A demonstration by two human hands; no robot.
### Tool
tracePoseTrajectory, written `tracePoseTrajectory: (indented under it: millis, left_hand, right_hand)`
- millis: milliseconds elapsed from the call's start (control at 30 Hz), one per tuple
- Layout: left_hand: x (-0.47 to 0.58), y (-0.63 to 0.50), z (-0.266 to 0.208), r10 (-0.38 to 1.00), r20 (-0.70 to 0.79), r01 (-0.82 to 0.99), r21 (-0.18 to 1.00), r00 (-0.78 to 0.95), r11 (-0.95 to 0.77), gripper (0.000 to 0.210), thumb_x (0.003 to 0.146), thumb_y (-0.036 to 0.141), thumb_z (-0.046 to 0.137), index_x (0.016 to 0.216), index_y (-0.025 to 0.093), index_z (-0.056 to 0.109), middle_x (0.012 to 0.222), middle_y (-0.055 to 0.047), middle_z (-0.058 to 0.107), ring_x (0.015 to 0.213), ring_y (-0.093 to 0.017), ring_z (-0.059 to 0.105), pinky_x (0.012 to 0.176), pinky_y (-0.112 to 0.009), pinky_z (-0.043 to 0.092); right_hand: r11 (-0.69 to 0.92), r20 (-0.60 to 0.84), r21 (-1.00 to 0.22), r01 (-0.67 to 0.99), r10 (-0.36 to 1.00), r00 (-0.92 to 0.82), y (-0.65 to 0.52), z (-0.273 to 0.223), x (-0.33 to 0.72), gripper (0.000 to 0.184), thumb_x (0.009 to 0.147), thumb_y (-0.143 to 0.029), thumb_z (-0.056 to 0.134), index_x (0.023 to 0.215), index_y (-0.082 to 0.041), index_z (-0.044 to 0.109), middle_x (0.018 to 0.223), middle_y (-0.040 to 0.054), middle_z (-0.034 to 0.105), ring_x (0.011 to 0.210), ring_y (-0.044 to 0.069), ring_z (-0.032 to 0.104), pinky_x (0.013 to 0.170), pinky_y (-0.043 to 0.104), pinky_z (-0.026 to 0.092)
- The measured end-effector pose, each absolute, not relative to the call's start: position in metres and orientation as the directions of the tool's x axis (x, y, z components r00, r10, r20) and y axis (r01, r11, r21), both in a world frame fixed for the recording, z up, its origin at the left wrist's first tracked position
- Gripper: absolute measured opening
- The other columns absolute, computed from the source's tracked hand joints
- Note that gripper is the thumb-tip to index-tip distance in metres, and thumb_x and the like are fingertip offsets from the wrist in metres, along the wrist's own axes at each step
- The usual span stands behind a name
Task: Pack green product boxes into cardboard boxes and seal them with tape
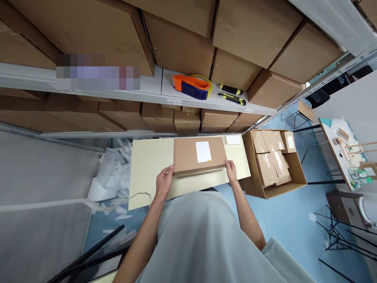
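On a pale table [149,163], left hand [165,181] and right hand [231,171] hold a carton [185,157] by its near corners, seemingly for balance.

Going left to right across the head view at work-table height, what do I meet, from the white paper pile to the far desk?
White paper pile → left hand → box → right hand → open carton → far desk.
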State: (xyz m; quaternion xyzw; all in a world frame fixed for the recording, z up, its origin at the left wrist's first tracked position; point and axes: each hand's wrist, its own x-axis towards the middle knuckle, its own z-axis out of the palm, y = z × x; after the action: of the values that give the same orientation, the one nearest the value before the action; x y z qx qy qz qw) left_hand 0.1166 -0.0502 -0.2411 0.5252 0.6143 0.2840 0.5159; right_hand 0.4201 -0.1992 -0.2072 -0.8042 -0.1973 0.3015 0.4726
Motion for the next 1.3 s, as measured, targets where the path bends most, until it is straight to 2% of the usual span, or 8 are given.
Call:
tracePoseTrajectory:
  millis: [133,233,333,433,567,733,1100,1300]
  left_hand:
    - [0.112,-0.062,-0.252,0.895,-0.443,0.305,0.861,0.058,0.406,0.035,0.085,0.042,0.062,0.105,0.019,0.079,0.105,-0.014,0.085,0.107,-0.031,0.082,0.102,-0.049,0.067]
    - [0.108,-0.064,-0.251,0.879,-0.476,0.277,0.85,0.038,0.448,0.039,0.081,0.037,0.062,0.111,0.017,0.077,0.104,-0.013,0.083,0.099,-0.029,0.083,0.103,-0.051,0.068]
    - [0.105,-0.061,-0.238,0.897,-0.442,0.209,0.876,-0.014,0.435,0.049,0.081,0.039,0.064,0.124,0.016,0.073,0.101,-0.009,0.08,0.096,-0.027,0.084,0.103,-0.05,0.068]
    - [0.106,-0.058,-0.214,0.93,-0.367,0.143,0.92,-0.003,0.364,0.055,0.079,0.041,0.07,0.127,0.016,0.072,0.1,-0.007,0.079,0.093,-0.024,0.083,0.105,-0.049,0.068]
    - [0.118,-0.057,-0.183,0.95,-0.295,0.129,0.951,0.103,0.282,0.049,0.08,0.042,0.074,0.122,0.017,0.073,0.097,-0.006,0.078,0.092,-0.022,0.081,0.104,-0.046,0.068]
    - [0.144,-0.062,-0.16,0.933,-0.285,0.131,0.956,0.217,0.262,0.045,0.083,0.047,0.077,0.116,0.017,0.076,0.097,-0.006,0.078,0.089,-0.022,0.08,0.104,-0.047,0.068]
    - [0.27,-0.076,-0.12,0.893,-0.271,0.156,0.961,0.359,0.229,0.044,0.087,0.044,0.075,0.121,0.017,0.077,0.099,-0.006,0.077,0.087,-0.023,0.083,0.096,-0.046,0.07]
    - [0.339,-0.078,-0.109,0.896,-0.252,0.181,0.964,0.366,0.197,0.04,0.09,0.04,0.075,0.123,0.017,0.077,0.103,-0.007,0.078,0.088,-0.023,0.083,0.096,-0.046,0.07]
  right_hand:
    - [-0.51,-0.332,-0.86,0.009,0.574,0.748,-0.206,-0.215,0.411,0.075,0.088,-0.093,0.056,0.105,-0.022,0.071,0.113,0.0132,0.082,0.112,0.03,0.073,0.102,0.05,0.063]
    - [-0.527,-0.344,-0.85,0.002,0.557,0.756,-0.212,-0.216,0.411,0.076,0.088,-0.089,0.059,0.113,-0.019,0.075,0.121,0.0156,0.082,0.118,0.032,0.074,0.104,0.051,0.063]
    - [-0.534,-0.337,-0.845,-0.003,0.529,0.779,-0.221,-0.211,0.414,0.076,0.088,-0.086,0.062,0.118,-0.018,0.076,0.13,0.0182,0.081,0.126,0.034,0.074,0.109,0.053,0.061]
    - [-0.538,-0.331,-0.843,-0.011,0.503,0.798,-0.234,-0.204,0.414,0.075,0.087,-0.084,0.065,0.12,-0.018,0.078,0.134,0.0191,0.081,0.127,0.034,0.074,0.111,0.053,0.061]
    - [-0.528,-0.298,-0.849,0.013,0.499,0.814,-0.249,-0.192,0.411,0.067,0.092,-0.079,0.065,0.12,-0.019,0.08,0.135,0.0171,0.082,0.126,0.033,0.075,0.11,0.052,0.063]
    - [-0.513,-0.26,-0.856,0.066,0.536,0.803,-0.256,-0.181,0.417,0.06,0.098,-0.072,0.063,0.123,-0.02,0.081,0.136,0.016,0.082,0.127,0.033,0.076,0.111,0.052,0.063]
    - [-0.443,-0.263,-0.894,0.071,0.646,0.716,-0.23,-0.192,0.512,0.061,0.1,-0.075,0.063,0.123,-0.021,0.081,0.134,0.0154,0.083,0.131,0.033,0.076,0.118,0.052,0.06]
    - [-0.415,-0.28,-0.908,0.06,0.706,0.651,-0.217,-0.209,0.569,0.062,0.101,-0.076,0.063,0.124,-0.021,0.08,0.133,0.0156,0.084,0.132,0.034,0.076,0.12,0.053,0.059]
